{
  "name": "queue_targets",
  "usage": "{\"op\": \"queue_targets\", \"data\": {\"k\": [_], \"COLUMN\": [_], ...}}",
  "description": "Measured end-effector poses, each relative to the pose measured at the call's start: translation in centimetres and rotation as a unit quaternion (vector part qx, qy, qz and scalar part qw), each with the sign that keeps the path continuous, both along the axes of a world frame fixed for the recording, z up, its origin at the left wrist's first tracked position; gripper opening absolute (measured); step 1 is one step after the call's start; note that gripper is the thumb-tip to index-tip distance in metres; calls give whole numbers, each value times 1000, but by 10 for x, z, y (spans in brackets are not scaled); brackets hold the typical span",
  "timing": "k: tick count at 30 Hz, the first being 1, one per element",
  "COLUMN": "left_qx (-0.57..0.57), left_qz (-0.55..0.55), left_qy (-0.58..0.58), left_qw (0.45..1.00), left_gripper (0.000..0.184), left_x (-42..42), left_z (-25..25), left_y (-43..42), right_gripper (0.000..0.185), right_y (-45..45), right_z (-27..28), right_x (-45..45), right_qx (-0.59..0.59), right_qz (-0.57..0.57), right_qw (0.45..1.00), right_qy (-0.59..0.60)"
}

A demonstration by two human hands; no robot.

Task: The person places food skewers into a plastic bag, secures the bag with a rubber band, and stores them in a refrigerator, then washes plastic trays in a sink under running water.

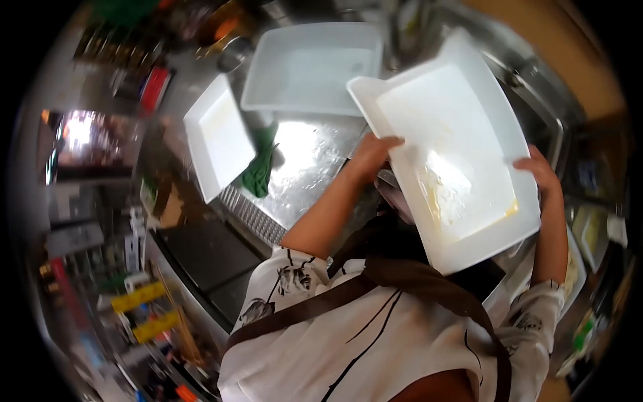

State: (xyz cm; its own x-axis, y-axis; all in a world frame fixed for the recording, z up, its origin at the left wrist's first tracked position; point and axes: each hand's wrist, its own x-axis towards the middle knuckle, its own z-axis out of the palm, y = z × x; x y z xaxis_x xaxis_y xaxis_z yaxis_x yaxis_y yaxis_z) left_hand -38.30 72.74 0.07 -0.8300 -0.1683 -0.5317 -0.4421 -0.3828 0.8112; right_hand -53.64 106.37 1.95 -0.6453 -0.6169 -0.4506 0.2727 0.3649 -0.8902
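Note:
A deep white plastic tub [445, 134] is held tilted in front of my body, its inside turned up toward me. Yellowish liquid [435, 197] streaks its inner surface and gathers near the lower edge. My left hand [375, 155] grips the tub's left rim, with the thumb over the edge. On the opposite rim, my right hand [538, 169] is closed with fingers showing inside the wall; the rest of its grip is hidden behind the tub.
A larger translucent tub [311, 67] stands on the wet steel counter [301, 167]. Left of it are a smaller white tray [220, 139] and a green cloth [260, 167]. A steel sink [552, 114] lies behind the held tub, and a dark bin lid [211, 261] is at lower left.

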Motion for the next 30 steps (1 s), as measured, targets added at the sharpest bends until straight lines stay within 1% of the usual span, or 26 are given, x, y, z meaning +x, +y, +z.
{"op": "queue_targets", "data": {"k": [1, 2, 4, 5, 6, 7, 8, 10, 11, 12, 14, 16, 18, 20, 22, 24, 26, 27, 28, 29, 30], "left_qx": [-3, -5, 41, 35, -26, -41, -57, -41, -50, -59, -48, -50, -48, -44, -95, -66, -137, -136, -261, -381, -381], "left_qz": [8, 27, 148, 177, 169, 195, 220, 327, 337, 347, 400, 446, 451, 455, 399, 417, 404, 402, 378, 348, 350], "left_qy": [1, 4, 51, 14, -20, -33, -45, -25, -18, -11, -14, -1, 16, 31, 61, 47, -20, -20, -26, -32, -34], "left_qw": [1000, 1000, 987, 983, 985, 979, 973, 944, 940, 936, 915, 894, 891, 889, 910, 905, 904, 905, 888, 856, 855], "left_gripper": [34, 34, 30, 27, 25, 24, 23, 22, 24, 26, 25, 23, 23, 24, 30, 33, 40, 40, 44, 48, 48], "left_x": [5, 11, 23, 31, 40, 49, 57, 69, 75, 78, 72, 57, 44, 36, 29, 25, 22, 21, 22, 25, 27], "left_z": [-3, 1, 11, 13, 15, 19, 24, 26, 26, 27, 35, 28, 21, 7, -2, -8, -10, -17, -21, -27, -32], "left_y": [-1, -2, 2, -2, -11, -20, -28, -46, -59, -71, -87, -107, -126, -144, -158, -163, -170, -180, -190, -197, -203], "right_gripper": [42, 45, 47, 50, 54, 62, 62, 65, 68, 67, 65, 64, 62, 60, 59, 60, 61, 61, 61, 61, 61], "right_y": [-8, -16, -31, -39, -45, -45, -49, -57, -57, -60, -72, -85, -103, -121, -134, -147, -170, -183, -196, -206, -214], "right_z": [6, 11, 16, 17, 16, 9, 10, 14, 16, 10, -1, -18, -26, -27, -35, -44, -43, -42, -41, -40, -39], "right_x": [-3, -5, -12, -14, -18, -28, -31, -31, -35, -34, -23, -17, -7, 2, 7, 13, 25, 29, 35, 40, 43], "right_qx": [-4, 17, 41, 11, -21, -43, -48, -97, -89, -145, -174, -180, -196, -181, -132, -120, -46, -44, -20, 4, 5], "right_qz": [22, 22, 37, 52, 63, 117, 126, 150, 155, 147, 106, 107, 113, 112, 88, 78, 36, 34, 17, 1, 4], "right_qw": [1000, 1000, 998, 998, 998, 992, 991, 984, 983, 975, 975, 975, 970, 973, 983, 986, 996, 996, 999, 1000, 1000], "right_qy": [4, -14, -31, -17, -3, 15, 18, -4, -46, -85, -83, -73, -85, -88, -89, -90, -68, -68, -39, -11, -12]}}
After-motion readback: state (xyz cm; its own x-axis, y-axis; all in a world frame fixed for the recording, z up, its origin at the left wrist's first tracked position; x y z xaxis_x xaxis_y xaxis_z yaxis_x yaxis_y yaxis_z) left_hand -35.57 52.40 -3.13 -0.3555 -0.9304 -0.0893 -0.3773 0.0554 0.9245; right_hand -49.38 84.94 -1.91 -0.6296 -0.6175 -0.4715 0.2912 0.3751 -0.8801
